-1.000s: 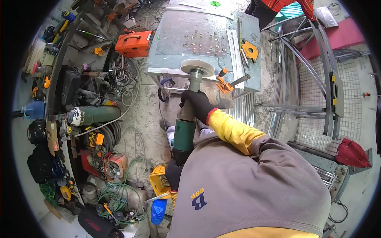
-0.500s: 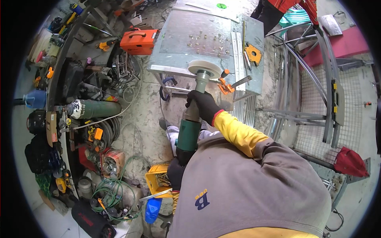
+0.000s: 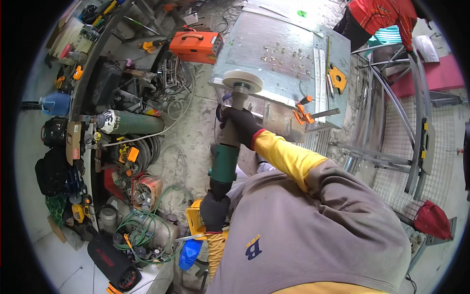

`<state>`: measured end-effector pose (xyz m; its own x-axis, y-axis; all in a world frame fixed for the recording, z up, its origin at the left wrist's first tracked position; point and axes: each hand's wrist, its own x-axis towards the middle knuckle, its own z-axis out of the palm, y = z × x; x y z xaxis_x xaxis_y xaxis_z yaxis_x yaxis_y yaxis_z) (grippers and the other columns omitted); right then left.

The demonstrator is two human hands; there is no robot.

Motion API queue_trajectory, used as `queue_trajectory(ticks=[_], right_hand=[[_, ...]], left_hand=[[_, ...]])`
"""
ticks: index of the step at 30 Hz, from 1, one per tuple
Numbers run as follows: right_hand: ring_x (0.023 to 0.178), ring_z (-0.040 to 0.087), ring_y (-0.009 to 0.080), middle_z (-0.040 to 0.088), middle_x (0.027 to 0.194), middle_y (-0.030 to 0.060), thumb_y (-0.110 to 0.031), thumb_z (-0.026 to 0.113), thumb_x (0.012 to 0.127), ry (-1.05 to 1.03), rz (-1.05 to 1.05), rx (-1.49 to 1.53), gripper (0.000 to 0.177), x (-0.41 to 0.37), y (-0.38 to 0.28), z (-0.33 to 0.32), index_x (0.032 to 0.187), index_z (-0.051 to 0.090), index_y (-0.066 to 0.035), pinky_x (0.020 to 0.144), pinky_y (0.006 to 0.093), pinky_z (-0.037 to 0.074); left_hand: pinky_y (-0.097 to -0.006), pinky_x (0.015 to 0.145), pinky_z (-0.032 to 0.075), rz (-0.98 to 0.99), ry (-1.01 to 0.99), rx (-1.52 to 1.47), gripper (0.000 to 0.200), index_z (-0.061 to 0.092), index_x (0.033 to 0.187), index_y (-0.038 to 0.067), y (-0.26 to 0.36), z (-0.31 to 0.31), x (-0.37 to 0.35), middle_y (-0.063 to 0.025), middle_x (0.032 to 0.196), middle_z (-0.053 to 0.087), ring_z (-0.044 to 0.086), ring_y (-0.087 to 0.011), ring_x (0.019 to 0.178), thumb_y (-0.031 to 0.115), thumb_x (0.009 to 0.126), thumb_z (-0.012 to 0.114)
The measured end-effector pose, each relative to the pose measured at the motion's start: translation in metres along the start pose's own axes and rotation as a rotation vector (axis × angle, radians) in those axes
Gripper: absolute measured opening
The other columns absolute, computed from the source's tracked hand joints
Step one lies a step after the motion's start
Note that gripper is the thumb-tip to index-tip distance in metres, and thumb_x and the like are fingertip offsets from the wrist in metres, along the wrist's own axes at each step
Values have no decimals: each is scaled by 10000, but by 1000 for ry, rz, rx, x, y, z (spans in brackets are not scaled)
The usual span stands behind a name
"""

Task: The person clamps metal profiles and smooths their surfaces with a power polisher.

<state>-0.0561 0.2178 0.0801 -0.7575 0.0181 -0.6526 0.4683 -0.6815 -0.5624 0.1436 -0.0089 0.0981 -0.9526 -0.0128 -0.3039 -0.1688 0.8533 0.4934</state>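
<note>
A green power tool (image 3: 224, 161) with a pale round disc (image 3: 243, 82) at its far end lies lengthwise in front of my body. My right hand (image 3: 238, 126), in a black glove, is wrapped round the tool's grey neck just behind the disc. At the rear end, my left hand (image 3: 214, 211), also gloved in black, is closed round the dark handle. The disc is over the near left corner of the metal-topped table (image 3: 245, 46). Several small metal pieces (image 3: 286, 59) are spread on that table top.
An orange clamp (image 3: 303, 115) grips the table's near edge, and a yellow-orange plate (image 3: 337, 79) lies farther right. Left of the table is an orange case (image 3: 196, 47). A green cylinder (image 3: 131, 122) lies at left. A person in red (image 3: 379, 17) bends by metal frames (image 3: 391, 90).
The view has shifted, so the table now appears farther right. The tool and both hands have moved left relative to the table, with the disc nearer its left corner. My left hand shows more fully.
</note>
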Motion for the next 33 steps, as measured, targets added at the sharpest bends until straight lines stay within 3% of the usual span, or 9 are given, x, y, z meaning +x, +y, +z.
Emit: queue_trajectory(ticks=[10,17,21,22,23,25,30,32,33], right_hand=[[693,650,250,626,817,100,-131,717,879,-75,66,5,185,52,12,72,981,613,-17,647,425,589],[658,653,239,653,784,109,-153,725,845,-4,-79,24,180,6,1,-2,914,643,-9,628,392,554],[775,689,236,661,857,102,-250,758,834,110,-126,-68,273,-27,-10,-55,965,666,-29,732,380,561],[828,695,238,674,894,106,-131,700,883,106,-112,-60,163,-33,-12,-70,1005,643,-40,766,374,567],[828,695,238,674,894,106,-131,700,883,104,-114,-64,163,-35,-8,-85,1005,643,-40,766,374,567],[724,665,231,657,823,96,-195,715,859,-97,-666,-423,179,-35,5,-109,913,645,-40,701,385,553],[730,668,235,658,833,98,-181,715,863,-106,-568,-304,170,-32,8,-96,920,641,-39,699,391,557],[731,668,235,659,833,103,-182,719,862,47,-246,-164,190,-38,-2,-66,950,639,-34,697,384,559],[731,668,235,659,833,103,-182,719,862,39,-240,-167,190,-35,-6,-53,950,639,-34,697,384,559]], left_hand=[[-543,698,533,-66,62,68,327,650,923,31,-34,-41,46,-259,827,696,680,-489,812,315,785,735],[-516,700,545,-66,-26,-3,306,705,909,40,10,-20,10,-229,821,714,700,-455,790,306,763,742],[-508,683,538,-19,-95,-113,324,710,922,55,32,-3,-10,-214,811,713,703,-436,786,329,760,771],[-508,682,538,-3,-104,-121,330,710,922,55,35,1,-14,-214,809,712,704,-435,786,335,759,775],[-508,681,537,13,-111,-130,336,711,922,55,38,4,-17,-213,807,711,704,-434,786,341,759,779],[-507,680,536,43,-125,-146,347,711,921,55,40,10,-21,-213,803,710,704,-432,786,352,758,788],[-500,680,537,97,-45,-129,392,705,912,51,16,25,-28,-210,793,707,706,-426,784,391,750,813],[-501,678,539,49,-51,-100,378,701,910,50,23,10,-25,-211,792,706,706,-427,781,378,753,801],[-502,676,540,10,-63,-73,363,697,908,48,25,5,-22,-212,791,706,705,-429,777,365,755,789]])
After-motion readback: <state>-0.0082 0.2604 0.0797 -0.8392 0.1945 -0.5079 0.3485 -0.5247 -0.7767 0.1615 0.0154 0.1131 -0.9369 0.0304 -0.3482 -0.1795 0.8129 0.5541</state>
